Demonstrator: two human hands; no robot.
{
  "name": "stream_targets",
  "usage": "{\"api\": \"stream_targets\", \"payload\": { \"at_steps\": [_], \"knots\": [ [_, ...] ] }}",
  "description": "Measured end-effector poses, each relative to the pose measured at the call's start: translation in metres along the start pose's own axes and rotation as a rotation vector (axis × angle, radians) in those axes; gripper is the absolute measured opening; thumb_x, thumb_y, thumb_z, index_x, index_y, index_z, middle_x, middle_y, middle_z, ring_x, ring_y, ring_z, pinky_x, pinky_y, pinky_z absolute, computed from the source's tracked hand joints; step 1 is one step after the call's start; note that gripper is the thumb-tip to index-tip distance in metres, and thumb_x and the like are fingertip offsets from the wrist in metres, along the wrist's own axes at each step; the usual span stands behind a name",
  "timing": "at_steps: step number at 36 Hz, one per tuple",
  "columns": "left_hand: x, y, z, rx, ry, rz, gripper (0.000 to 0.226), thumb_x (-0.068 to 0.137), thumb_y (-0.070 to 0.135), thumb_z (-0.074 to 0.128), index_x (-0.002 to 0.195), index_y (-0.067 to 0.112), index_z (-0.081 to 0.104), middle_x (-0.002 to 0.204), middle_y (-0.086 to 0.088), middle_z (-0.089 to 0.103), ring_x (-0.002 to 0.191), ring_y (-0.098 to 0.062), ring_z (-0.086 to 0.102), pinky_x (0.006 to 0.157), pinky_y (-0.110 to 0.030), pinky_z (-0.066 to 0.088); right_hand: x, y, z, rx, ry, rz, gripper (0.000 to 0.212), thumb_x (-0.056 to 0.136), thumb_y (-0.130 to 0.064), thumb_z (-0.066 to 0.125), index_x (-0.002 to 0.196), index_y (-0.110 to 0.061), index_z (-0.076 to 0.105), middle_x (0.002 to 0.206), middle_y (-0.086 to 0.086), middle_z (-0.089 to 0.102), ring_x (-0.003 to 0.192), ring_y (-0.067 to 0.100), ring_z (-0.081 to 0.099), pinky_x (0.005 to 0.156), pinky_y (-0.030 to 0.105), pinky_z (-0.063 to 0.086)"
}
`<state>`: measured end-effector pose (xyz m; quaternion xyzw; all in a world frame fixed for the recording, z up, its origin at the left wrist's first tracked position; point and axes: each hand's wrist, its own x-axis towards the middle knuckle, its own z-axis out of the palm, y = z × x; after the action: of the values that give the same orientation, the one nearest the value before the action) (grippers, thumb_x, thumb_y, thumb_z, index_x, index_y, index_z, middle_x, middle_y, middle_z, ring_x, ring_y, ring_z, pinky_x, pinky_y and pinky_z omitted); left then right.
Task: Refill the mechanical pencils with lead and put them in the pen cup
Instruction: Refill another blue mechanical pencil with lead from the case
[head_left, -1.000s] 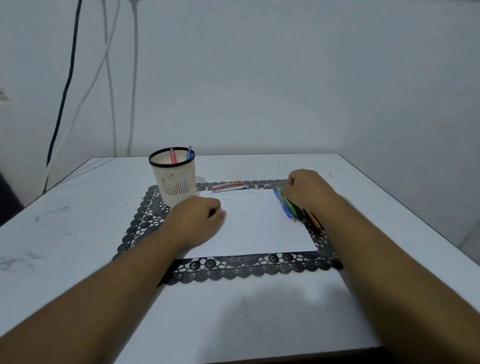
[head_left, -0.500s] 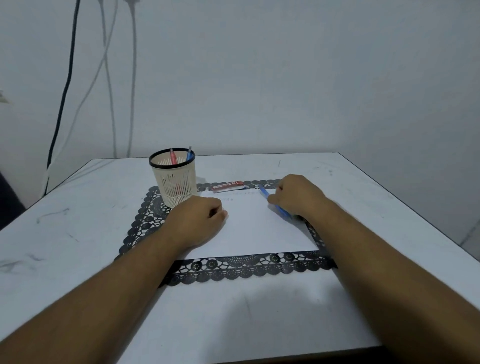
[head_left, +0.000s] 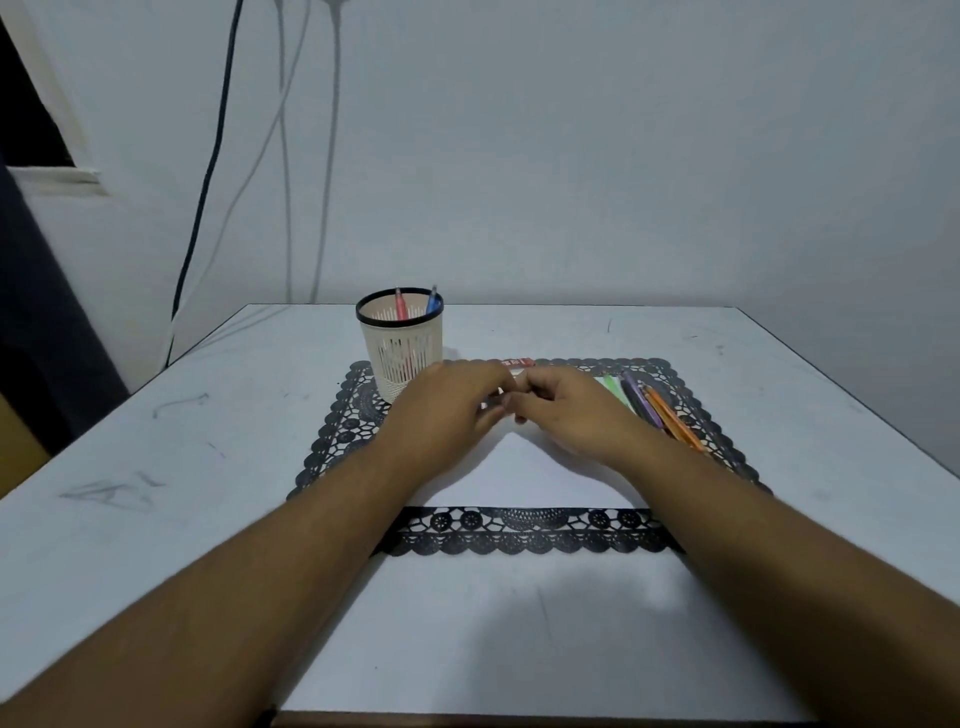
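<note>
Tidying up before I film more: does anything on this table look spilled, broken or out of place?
Nothing stands out. The pen cup stands upright with two pencils inside, the spare pencils lie together on the placemat, and only faint scuff marks mar the table.

A scuffed white table (head_left: 156, 467) bore a black lace mat (head_left: 519, 535), centred toward its far edge.

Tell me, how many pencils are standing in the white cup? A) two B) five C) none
A: in the pen cup just a red pencil and a blue pencil poke above the black rim.
</note>
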<state>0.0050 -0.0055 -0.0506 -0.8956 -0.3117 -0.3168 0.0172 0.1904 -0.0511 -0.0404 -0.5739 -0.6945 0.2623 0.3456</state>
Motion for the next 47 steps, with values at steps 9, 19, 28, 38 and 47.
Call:
{"api": "stream_targets", "payload": {
  "at_steps": [9,19,28,38,47],
  "knots": [
    [-0.003,-0.019,-0.007,-0.102,-0.107,-0.205,0.008,0.099,0.020,0.064,0.106,0.021,0.061,0.099,0.001,0.071,0.090,-0.020,0.065,0.076,-0.041,0.053,0.001,0.008,-0.007,0.420,0.117,0.235,0.011,0.100,-0.012,0.064,0.101,-0.007,0.075,0.088,0.011,0.073,0.055,0.007,0.050,0.051,0.018,0.040],
    [-0.003,-0.019,-0.007,-0.163,-0.161,-0.262,0.012,0.099,0.019,0.063,0.098,0.028,0.055,0.091,0.008,0.066,0.080,-0.005,0.058,0.064,-0.025,0.039,0.001,0.010,-0.004,0.503,0.118,0.246,0.008,0.095,-0.004,0.069,0.098,0.002,0.074,0.086,0.018,0.073,0.058,0.014,0.051,0.048,0.020,0.041],
    [-0.002,-0.018,-0.009,-0.183,-0.192,-0.281,0.011,0.100,0.018,0.062,0.098,0.027,0.056,0.093,0.011,0.065,0.081,0.001,0.056,0.064,-0.021,0.036,0.001,0.014,-0.010,0.342,0.134,0.193,0.009,0.096,-0.009,0.069,0.093,-0.006,0.077,0.084,0.010,0.076,0.061,0.006,0.058,0.060,0.016,0.048],
    [-0.004,-0.016,-0.015,-0.189,-0.181,-0.293,0.005,0.099,0.021,0.064,0.097,0.024,0.062,0.088,0.013,0.061,0.077,-0.003,0.052,0.060,-0.014,0.034,0.006,0.030,-0.012,0.006,0.141,0.113,0.010,0.092,-0.013,0.075,0.085,-0.018,0.080,0.084,-0.009,0.076,0.073,-0.006,0.064,0.064,0.008,0.043],
    [-0.004,-0.015,-0.015,-0.187,-0.193,-0.274,0.009,0.097,0.019,0.065,0.092,0.025,0.061,0.086,0.014,0.060,0.075,-0.001,0.051,0.060,-0.013,0.036,0.012,0.032,-0.002,-0.178,0.096,0.062,0.012,0.094,-0.022,0.074,0.100,-0.024,0.084,0.089,-0.018,0.071,0.076,-0.008,0.058,0.062,0.005,0.036]
  ]
}}
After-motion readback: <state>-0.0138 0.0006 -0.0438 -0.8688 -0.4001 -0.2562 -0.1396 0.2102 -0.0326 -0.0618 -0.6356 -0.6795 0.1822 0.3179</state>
